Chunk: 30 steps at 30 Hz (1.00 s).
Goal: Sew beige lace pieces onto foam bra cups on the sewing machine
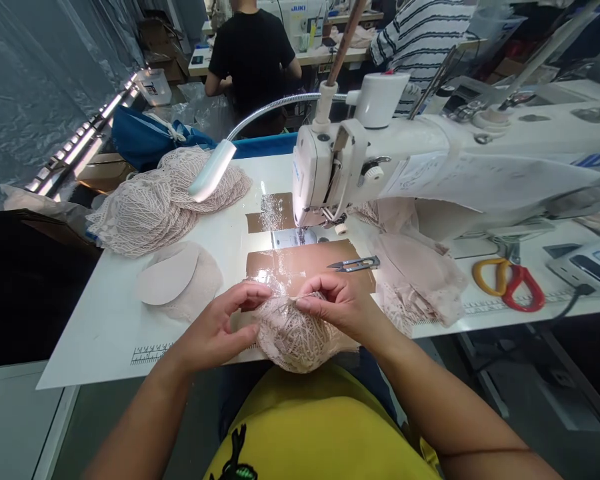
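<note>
Both my hands hold a domed piece of pale pink lace (294, 337) at the near edge of the white sewing table (110, 327). My left hand (220, 327) pinches its left top edge between thumb and fingers. My right hand (333, 303) pinches the top edge from the right. Just beyond my hands lies a brown taped patch in front of the needle of the white sewing machine (330, 167). Small thread snips (355, 265) lie on the table right behind my right hand.
A heap of lace cups (165, 197) and a flat oval pad (167, 280) lie at the left. More lace pieces (415, 280) sit at the right, then red-and-yellow scissors (510, 285). A gooseneck lamp (213, 170) hangs over the table. Two people work at tables behind.
</note>
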### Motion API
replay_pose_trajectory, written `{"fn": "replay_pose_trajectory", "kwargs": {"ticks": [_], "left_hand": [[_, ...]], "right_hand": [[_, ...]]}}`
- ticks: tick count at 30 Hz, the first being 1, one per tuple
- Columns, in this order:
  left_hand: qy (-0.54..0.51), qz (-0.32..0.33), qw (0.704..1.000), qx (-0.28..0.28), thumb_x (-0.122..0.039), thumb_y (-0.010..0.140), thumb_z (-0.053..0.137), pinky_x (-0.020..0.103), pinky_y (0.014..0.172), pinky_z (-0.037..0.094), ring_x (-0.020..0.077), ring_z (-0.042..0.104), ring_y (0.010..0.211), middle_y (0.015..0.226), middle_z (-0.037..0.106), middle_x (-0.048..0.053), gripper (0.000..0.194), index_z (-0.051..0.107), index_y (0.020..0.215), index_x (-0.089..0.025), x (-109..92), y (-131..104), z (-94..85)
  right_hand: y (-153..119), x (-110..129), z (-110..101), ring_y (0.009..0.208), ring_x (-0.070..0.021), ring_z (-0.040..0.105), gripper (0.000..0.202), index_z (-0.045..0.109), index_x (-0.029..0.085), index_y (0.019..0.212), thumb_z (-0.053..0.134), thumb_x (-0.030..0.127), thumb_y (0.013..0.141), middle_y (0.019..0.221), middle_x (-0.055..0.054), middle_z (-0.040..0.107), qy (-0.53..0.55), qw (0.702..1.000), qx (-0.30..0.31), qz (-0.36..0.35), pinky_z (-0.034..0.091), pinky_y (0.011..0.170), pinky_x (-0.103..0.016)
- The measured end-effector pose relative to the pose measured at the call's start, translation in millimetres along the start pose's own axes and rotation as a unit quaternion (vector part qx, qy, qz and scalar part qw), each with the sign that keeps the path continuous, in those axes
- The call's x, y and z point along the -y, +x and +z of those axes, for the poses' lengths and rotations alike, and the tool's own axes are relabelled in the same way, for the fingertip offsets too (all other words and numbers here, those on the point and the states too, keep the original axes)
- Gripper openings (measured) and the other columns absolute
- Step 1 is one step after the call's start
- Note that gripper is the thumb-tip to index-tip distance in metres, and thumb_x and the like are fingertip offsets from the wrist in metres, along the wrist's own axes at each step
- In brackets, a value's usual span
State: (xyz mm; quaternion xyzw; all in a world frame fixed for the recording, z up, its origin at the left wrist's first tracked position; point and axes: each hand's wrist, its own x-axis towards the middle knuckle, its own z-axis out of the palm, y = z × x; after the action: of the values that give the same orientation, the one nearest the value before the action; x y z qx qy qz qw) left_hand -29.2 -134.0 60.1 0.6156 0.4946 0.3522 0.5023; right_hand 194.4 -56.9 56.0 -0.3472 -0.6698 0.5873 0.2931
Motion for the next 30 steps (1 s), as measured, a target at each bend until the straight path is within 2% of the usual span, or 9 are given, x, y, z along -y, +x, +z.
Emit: {"fn": "replay_pose_trajectory", "kwargs": {"ticks": [2,5,7,9,13,16,22,25,30], "left_hand": [[-0.024,0.014,1.000,0.007,-0.025,0.078,0.068,0.033,0.098,0.041,0.0267,0.049,0.117,0.127,0.054,0.011,0.044,0.058,0.121,-0.020,-4.6,6.0,2.3],[-0.084,-0.013,0.995,0.042,-0.036,0.084,0.064,0.029,0.079,0.047,0.0212,0.057,0.092,0.098,0.063,0.008,0.029,0.065,0.104,-0.015,-6.8,16.5,12.0],[-0.114,-0.028,0.992,0.042,-0.039,0.088,0.058,0.025,0.066,0.043,0.0156,0.054,0.074,0.079,0.059,0.005,0.028,0.064,0.087,-0.013,-5.8,22.2,19.1],[-0.119,-0.034,0.992,0.029,-0.041,0.088,0.057,0.023,0.061,0.040,0.0127,0.049,0.067,0.072,0.055,0.002,0.031,0.062,0.079,-0.012,-4.8,25.8,24.2],[-0.111,-0.021,0.993,0.014,-0.040,0.088,0.058,0.021,0.057,0.037,0.0103,0.044,0.063,0.067,0.050,0.000,0.031,0.059,0.074,-0.013,-6.0,29.0,27.5],[-0.123,-0.014,0.992,0.018,-0.038,0.089,0.058,0.021,0.058,0.038,0.0099,0.044,0.062,0.067,0.051,0.000,0.029,0.059,0.075,-0.013,-8.2,30.1,27.3],[-0.167,-0.028,0.986,0.013,-0.037,0.086,0.062,0.023,0.062,0.041,0.0124,0.049,0.068,0.071,0.055,0.003,0.027,0.064,0.077,-0.012,-4.0,30.5,30.2],[-0.251,-0.060,0.966,-0.026,-0.037,0.082,0.067,0.023,0.060,0.042,0.0115,0.051,0.064,0.069,0.058,0.002,0.026,0.065,0.075,-0.012,2.5,32.3,39.3],[-0.384,-0.136,0.907,-0.110,-0.035,0.073,0.074,0.021,0.050,0.040,0.0095,0.049,0.051,0.058,0.056,-0.001,0.029,0.057,0.066,-0.013,6.4,36.9,48.8]], "right_hand": [[-0.5,4.8,1.7,0.057,-0.0098,0.047,0.022,0.067,0.017,0.072,0.071,0.038,0.076,0.063,0.002,0.058,-0.006,1.000,0.002,-0.010,0.035,0.052,-0.022],[-1.0,11.1,2.7,0.056,-0.0093,0.046,0.021,0.067,0.017,0.071,0.070,0.037,0.077,0.062,0.002,0.058,-0.022,0.999,-0.001,-0.030,0.035,0.051,-0.022],[-1.0,12.4,1.1,0.058,-0.0099,0.047,0.020,0.067,0.017,0.072,0.070,0.036,0.077,0.064,0.001,0.060,-0.027,0.999,0.001,-0.038,0.036,0.053,-0.022],[-0.9,11.2,-1.9,0.062,-0.0114,0.051,0.018,0.069,0.017,0.076,0.070,0.035,0.077,0.070,0.000,0.063,-0.024,0.999,0.013,-0.039,0.039,0.056,-0.023],[-0.1,5.2,-7.4,0.066,-0.0124,0.053,0.022,0.070,0.016,0.085,0.069,0.037,0.078,0.075,-0.002,0.063,0.006,0.999,0.042,-0.021,0.040,0.059,-0.024],[0.5,2.6,-8.3,0.058,-0.0096,0.045,0.022,0.068,0.016,0.076,0.068,0.037,0.079,0.065,0.001,0.056,0.008,0.999,0.036,-0.015,0.034,0.052,-0.022],[1.4,5.6,-8.0,0.058,-0.0092,0.044,0.019,0.065,0.016,0.071,0.068,0.033,0.078,0.063,0.003,0.054,0.025,0.999,0.023,-0.024,0.033,0.053,-0.022],[3.7,1.9,-6.4,0.057,-0.0084,0.042,0.021,0.065,0.015,0.071,0.071,0.035,0.076,0.062,0.003,0.052,0.062,0.998,0.024,-0.009,0.032,0.052,-0.022],[10.2,-7.9,-3.7,0.058,-0.0087,0.045,0.029,0.065,0.015,0.076,0.074,0.042,0.071,0.064,0.003,0.054,0.165,0.984,0.040,0.050,0.036,0.055,-0.023]]}}
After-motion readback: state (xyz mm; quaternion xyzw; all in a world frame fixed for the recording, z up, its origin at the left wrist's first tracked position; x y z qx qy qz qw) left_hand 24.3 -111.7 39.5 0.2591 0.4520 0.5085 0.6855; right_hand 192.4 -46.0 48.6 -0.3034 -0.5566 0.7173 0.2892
